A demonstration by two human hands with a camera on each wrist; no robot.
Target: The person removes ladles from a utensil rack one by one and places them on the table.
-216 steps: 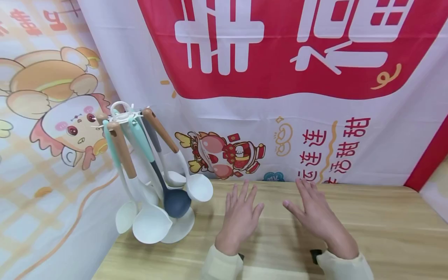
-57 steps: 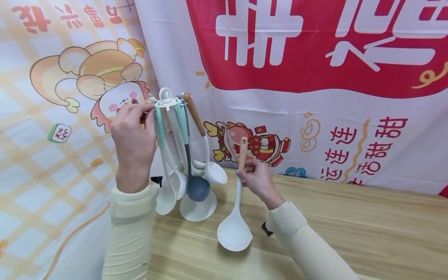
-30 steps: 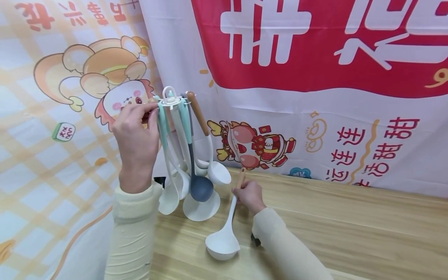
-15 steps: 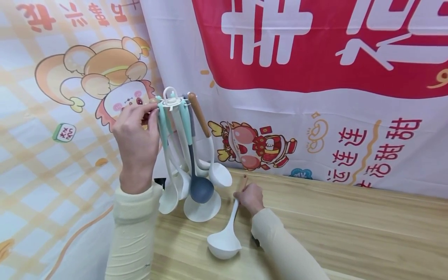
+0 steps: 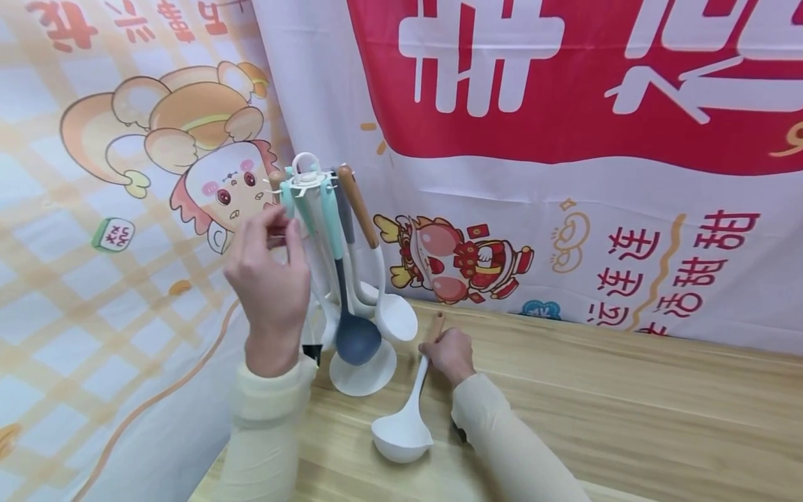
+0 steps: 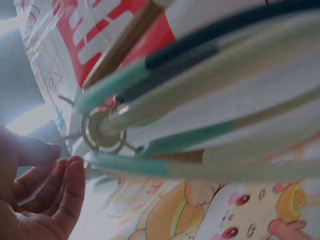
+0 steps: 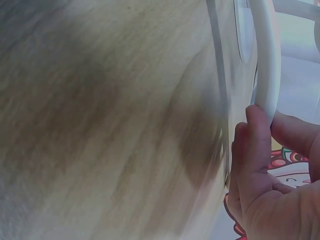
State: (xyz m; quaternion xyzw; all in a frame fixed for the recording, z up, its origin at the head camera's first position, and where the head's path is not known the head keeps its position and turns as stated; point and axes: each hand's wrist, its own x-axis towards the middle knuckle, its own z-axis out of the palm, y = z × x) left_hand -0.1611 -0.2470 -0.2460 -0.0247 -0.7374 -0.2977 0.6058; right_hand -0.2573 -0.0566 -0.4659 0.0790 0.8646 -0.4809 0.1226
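A white ladle [image 5: 401, 440] with a wooden handle end lies low over the tabletop, its bowl toward me. My right hand [image 5: 449, 355] grips its handle; in the right wrist view that hand [image 7: 270, 185] pinches the white shaft [image 7: 267, 60] between thumb and fingers. Beside the utensil rack [image 5: 309, 183], my left hand [image 5: 270, 279] is raised with loosely bent fingers and holds nothing. The left wrist view has this hand [image 6: 50, 195] just apart from the rack's hooked ring [image 6: 102, 132].
Several utensils hang on the rack, including a dark blue ladle [image 5: 359, 339] and a white ladle [image 5: 396, 317] with a brown handle. The rack's round white base [image 5: 364, 380] stands on the wooden table [image 5: 596, 404]. Printed cloths [image 5: 470, 139] hang behind and left.
My right hand took a ladle from the rack and lowered it to the tabletop. In the last half second my left hand let go at the rack top and moved down and right.
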